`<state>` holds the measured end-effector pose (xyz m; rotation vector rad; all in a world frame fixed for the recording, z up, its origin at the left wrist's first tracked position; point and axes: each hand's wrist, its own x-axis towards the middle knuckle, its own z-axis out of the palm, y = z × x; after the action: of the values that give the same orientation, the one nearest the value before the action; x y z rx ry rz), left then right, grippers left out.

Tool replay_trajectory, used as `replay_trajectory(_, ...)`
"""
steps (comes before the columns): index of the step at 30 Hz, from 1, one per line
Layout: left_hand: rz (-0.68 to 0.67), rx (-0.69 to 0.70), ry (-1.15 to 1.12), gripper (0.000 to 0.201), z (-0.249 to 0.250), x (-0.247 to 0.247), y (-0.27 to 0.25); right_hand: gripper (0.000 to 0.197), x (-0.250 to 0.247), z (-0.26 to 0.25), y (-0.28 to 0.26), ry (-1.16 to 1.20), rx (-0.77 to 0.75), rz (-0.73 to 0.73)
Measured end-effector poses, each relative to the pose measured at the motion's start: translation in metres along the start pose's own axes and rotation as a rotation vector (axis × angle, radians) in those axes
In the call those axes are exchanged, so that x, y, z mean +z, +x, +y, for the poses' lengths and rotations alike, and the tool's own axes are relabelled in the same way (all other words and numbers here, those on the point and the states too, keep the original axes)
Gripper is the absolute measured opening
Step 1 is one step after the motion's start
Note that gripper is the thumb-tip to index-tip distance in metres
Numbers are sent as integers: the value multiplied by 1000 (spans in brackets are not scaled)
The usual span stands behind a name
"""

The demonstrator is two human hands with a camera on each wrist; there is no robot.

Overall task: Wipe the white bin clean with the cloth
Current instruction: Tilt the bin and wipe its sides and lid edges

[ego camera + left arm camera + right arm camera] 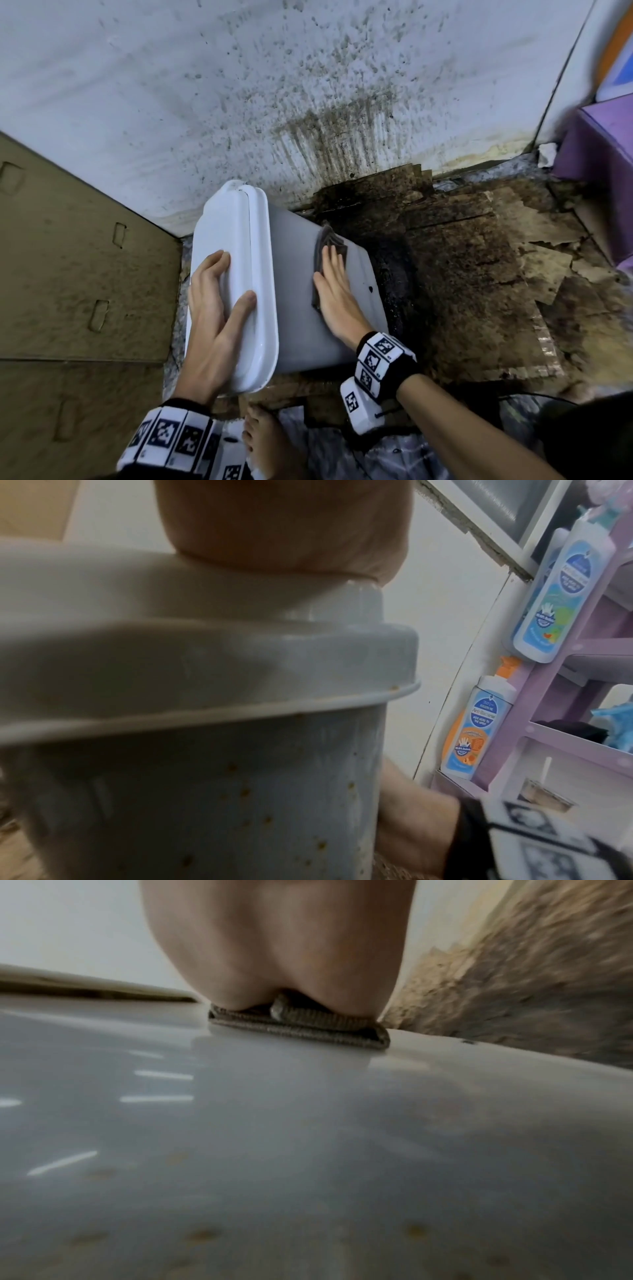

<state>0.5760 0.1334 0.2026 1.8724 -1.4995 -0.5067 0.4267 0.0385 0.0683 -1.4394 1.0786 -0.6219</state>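
Note:
The white bin [294, 291] is tipped towards the left with its lid [229, 260] on, in the middle of the head view. My left hand [212, 308] lies on the lid with fingers spread and straight, thumb on the lid's rim. My right hand [334, 291] presses a folded grey cloth [327, 246] flat against the bin's side. The right wrist view shows the cloth [301, 1026] under the palm [281, 947] on the glossy wall [308, 1150], which carries brown specks. Brown specks also dot the bin's side [222, 804] in the left wrist view.
A stained white wall [274, 85] stands behind the bin. Dirty, torn cardboard [479, 257] covers the floor to the right. Brown cardboard panels [68, 257] stand at the left. A purple shelf [603, 171] with wash bottles [561, 588] is at the right. My bare foot [267, 438] is below the bin.

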Motion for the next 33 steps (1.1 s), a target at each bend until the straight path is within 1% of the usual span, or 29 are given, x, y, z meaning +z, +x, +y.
replay_trajectory(2,3,-5,5,62,-1,-1,1,57,9,-23,-6,32,-79,-18)
replay_trajectory(4,4,-17,12,62,-1,-1,2,56,13,-34,-11,57,-122,-41)
replay_trajectory(8,-4,-9,15,61,0,1,2,58,12,-21,-13,4,-194,-21)
replay_trajectory(14,16,0,13,65,-5,0,1,57,6,2,-1,-22,-204,15)
replay_trajectory(16,16,-3,6,64,-6,-1,1,57,3,11,3,-30,-173,24)
replay_trajectory(18,14,-3,4,61,-5,-1,1,56,-2,20,7,-30,-112,28)
replay_trajectory(25,14,28,23,61,0,4,0,56,-26,62,20,26,190,50)
replay_trajectory(27,10,29,34,60,1,6,1,57,-27,62,20,62,215,59)
replay_trajectory(30,7,40,59,61,1,6,1,57,-23,50,16,63,210,66)
replay_trajectory(33,8,38,66,62,0,6,2,56,-18,24,10,77,160,63)
